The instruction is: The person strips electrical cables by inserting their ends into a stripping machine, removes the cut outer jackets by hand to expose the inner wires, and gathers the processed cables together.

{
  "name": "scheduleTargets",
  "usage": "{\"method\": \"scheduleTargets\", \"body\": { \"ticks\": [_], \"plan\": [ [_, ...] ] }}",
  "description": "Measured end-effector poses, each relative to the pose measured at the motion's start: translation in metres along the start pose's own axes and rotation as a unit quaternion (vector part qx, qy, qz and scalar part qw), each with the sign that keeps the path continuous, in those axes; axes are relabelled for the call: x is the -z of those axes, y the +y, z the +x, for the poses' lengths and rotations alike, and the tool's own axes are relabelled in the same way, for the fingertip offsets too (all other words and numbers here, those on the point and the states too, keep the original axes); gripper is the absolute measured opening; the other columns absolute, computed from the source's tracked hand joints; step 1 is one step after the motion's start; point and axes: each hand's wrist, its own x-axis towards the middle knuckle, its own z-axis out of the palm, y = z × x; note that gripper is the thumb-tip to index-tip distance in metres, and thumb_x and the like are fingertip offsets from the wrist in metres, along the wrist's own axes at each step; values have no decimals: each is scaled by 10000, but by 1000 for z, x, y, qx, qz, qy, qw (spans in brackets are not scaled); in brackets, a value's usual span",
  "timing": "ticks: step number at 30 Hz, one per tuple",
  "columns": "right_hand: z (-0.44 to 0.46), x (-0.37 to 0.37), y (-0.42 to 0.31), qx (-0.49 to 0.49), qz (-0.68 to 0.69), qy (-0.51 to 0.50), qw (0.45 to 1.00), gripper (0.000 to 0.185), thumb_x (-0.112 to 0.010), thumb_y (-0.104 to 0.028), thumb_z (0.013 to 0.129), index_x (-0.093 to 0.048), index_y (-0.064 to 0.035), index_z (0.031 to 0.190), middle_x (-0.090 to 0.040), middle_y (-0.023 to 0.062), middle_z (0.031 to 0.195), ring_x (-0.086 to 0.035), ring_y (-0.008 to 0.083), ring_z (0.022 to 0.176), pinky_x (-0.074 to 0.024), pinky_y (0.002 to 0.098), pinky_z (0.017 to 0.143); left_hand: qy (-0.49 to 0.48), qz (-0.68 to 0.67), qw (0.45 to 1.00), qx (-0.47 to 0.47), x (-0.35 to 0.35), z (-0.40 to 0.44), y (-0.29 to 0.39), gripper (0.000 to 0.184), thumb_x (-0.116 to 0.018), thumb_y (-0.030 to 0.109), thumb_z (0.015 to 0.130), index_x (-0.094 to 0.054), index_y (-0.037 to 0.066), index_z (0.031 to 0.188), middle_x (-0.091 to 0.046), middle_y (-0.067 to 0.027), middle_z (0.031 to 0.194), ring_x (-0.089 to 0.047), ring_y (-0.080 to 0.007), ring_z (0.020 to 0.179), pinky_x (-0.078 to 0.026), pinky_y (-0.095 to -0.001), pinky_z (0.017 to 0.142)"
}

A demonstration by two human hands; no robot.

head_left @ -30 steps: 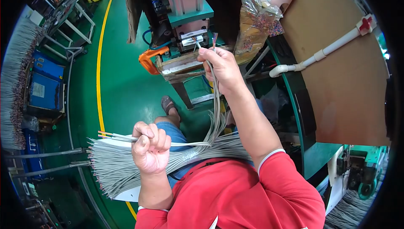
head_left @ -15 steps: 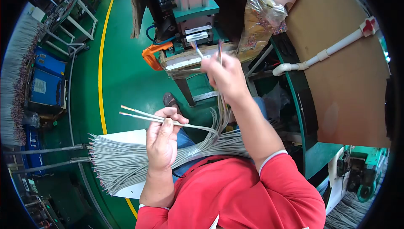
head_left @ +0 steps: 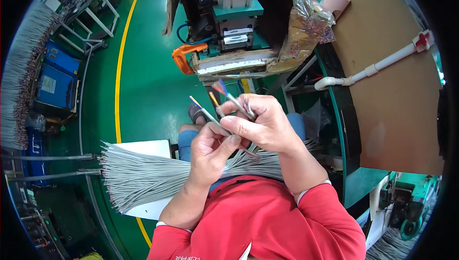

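Observation:
My left hand (head_left: 210, 152) pinches a grey cable (head_left: 210, 117) whose stripped end shows thin coloured wires and points up and away. Close against it, my right hand (head_left: 263, 123) is closed around several grey cable ends (head_left: 235, 101) with blue, red and other wires fanning out. The two hands nearly meet in front of my chest, and the fingers hide part of the cables. Across my lap lies a thick bundle of grey cables (head_left: 143, 171), its cut ends to the left, on a white board (head_left: 150, 149).
Ahead stands a press-like machine (head_left: 235, 16) in a cardboard surround, with an orange clamp-like handle (head_left: 184, 59) at its front. To the right are a brown board (head_left: 387, 116) and a white pipe (head_left: 377, 67). More grey cables (head_left: 28, 68) hang at the left.
My right hand has come down from near the machine to my left hand, bringing its cable ends. My left hand has moved right and slightly up. The view has shifted a little.

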Motion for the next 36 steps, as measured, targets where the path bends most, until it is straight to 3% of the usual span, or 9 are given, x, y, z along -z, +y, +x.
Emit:
{"method": "scheduleTargets", "body": {
  "ticks": [1, 4, 7, 9, 15, 28, 32, 35, 36],
  "plan": [
    [1, -2, 5, 67, -29, 0, 997, 157, -719, -167, 881, -693, -12, 877, -507, -18, 611, -492, 37, 596, -396, 243, 525, 6, -3, 1000, 0, -1, -1, -1, 135, -587, 88, 964, -548, -13, 1044, -625, -81, 901, -666, -179, 806, -553, -290, 781],
    [-3, -7, 8, 36, -8, 30, 999, 157, -726, -163, 868, -688, -14, 837, -503, -5, 592, -485, 51, 575, -392, 255, 512, 18, -8, 1000, 0, -3, -2, 2, 151, -587, 114, 969, -554, -15, 1041, -626, -75, 896, -667, -182, 808, -554, -294, 786],
    [-7, -8, 4, -14, -3, 28, 999, 152, -720, -145, 868, -677, -12, 809, -516, 2, 592, -476, 60, 561, -395, 255, 509, 158, -123, 980, -13, -2, 4, 14, 171, -577, 158, 981, -571, -1, 1042, -621, -58, 858, -612, -128, 699, -521, -236, 697],
    [-10, -7, 0, -80, -16, -3, 997, 145, -702, -113, 881, -661, -5, 792, -545, 3, 611, -467, 64, 553, -404, 244, 514, 136, -148, 980, -7, 5, 5, 17, 172, -573, 169, 983, -577, 8, 1045, -618, -49, 849, -568, -105, 662, -486, -218, 651],
    [-10, -17, 8, -33, -75, -55, 995, 204, -703, -137, 883, -627, -1, 750, -532, 25, 583, -453, 71, 533, -387, 256, 486, 85, -150, 983, 57, 13, 4, 23, 170, -578, 198, 972, -587, 49, 1053, -561, 4, 819, -371, -24, 546, -325, -172, 482],
    [-18, -19, 15, -75, -50, -30, 995, 257, -720, -157, 857, -578, -5, 706, -467, 26, 574, -390, 61, 561, -351, 275, 483, 102, -211, 972, 28, 23, 6, 22, 262, -584, 163, 965, -588, 46, 1200, -476, 57, 732, -348, -14, 549, -310, -187, 480],
    [-20, -18, 18, -79, -59, -21, 995, 269, -724, -171, 856, -576, -9, 700, -461, 11, 571, -379, 52, 565, -343, 269, 480, 65, -165, 984, -23, 22, 2, 27, 290, -586, 153, 958, -579, 26, 1218, -466, 55, 709, -356, -21, 541, -306, -195, 478],
    [-21, -14, 19, -90, -41, -19, 995, 269, -717, -183, 867, -584, -12, 708, -474, 4, 568, -386, 48, 563, -345, 265, 479, -155, 274, 926, -207, 27, 1, 31, 280, -598, 140, 945, -592, 1, 1187, -447, 55, 669, -365, -25, 528, -299, -201, 471],
    [-21, -12, 19, -96, -26, -24, 995, 265, -709, -191, 878, -593, -15, 718, -486, 2, 566, -396, 47, 560, -349, 263, 479, -154, 274, 926, -207, 26, 0, 30, 280, -598, 140, 945, -592, 1, 1187, -447, 55, 669, -365, -25, 528, -299, -201, 471]
  ]
}}
